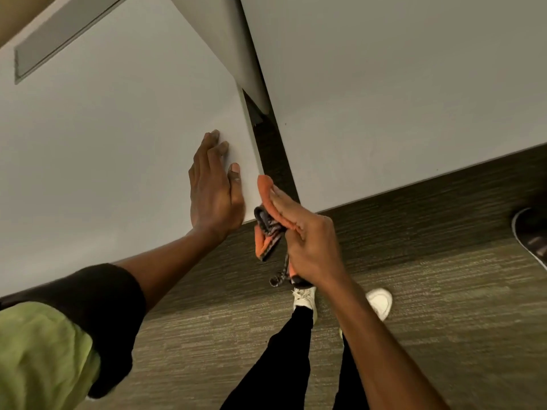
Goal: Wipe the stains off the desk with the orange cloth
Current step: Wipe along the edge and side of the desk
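Note:
My left hand (214,187) lies flat, palm down, on the near right corner of the white desk (103,158), fingers together. My right hand (307,241) grips the orange cloth (268,199), which has a dark grey edge. It holds the cloth against the desk's right side edge, in the gap beside the neighbouring desk. Part of the cloth hangs below my hand over the floor. No stain shows on the desktop near my hands.
A second white desk (399,99) stands to the right across a narrow dark gap (272,149). A grey cable hatch (59,34) sits at the far left of the desk. My white shoes (380,301) stand on grey carpet. A dark shoe (532,235) shows at right.

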### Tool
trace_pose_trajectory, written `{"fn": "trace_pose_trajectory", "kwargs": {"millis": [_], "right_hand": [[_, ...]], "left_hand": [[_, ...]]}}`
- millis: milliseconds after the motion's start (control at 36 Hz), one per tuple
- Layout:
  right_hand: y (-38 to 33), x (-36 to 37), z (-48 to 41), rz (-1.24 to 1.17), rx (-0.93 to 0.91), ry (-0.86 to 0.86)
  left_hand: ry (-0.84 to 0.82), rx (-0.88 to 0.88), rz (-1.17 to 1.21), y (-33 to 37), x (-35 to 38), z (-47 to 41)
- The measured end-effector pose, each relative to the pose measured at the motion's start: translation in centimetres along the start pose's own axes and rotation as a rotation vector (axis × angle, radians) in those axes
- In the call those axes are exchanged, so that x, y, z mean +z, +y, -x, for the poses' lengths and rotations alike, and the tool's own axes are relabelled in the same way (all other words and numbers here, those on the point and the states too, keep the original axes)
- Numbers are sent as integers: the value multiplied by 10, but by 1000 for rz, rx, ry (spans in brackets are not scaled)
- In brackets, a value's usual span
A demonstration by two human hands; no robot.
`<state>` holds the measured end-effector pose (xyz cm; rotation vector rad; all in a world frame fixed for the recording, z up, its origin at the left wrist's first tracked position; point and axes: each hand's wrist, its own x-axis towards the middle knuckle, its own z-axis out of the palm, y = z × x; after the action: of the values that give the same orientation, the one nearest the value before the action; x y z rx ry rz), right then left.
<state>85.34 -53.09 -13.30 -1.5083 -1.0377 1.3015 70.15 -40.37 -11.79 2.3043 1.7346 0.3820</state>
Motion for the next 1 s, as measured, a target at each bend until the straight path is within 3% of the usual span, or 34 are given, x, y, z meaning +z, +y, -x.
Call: {"fn": "trace_pose_trajectory", "kwargs": {"millis": [167, 278, 444, 778, 1000], "right_hand": [[-14, 0, -43, -8, -37, -24], [-31, -3, -110, 137, -118, 17], [-52, -6, -170, 182, -60, 37], [-16, -2, -43, -27, 76, -6], [-12, 3, 14, 79, 139, 9]], "left_hand": [[5, -11, -7, 1, 1, 0], [6, -8, -17, -1, 1, -1], [17, 4, -23, -4, 2, -1], [21, -12, -15, -3, 2, 0], [7, -8, -3, -3, 0, 0]]}}
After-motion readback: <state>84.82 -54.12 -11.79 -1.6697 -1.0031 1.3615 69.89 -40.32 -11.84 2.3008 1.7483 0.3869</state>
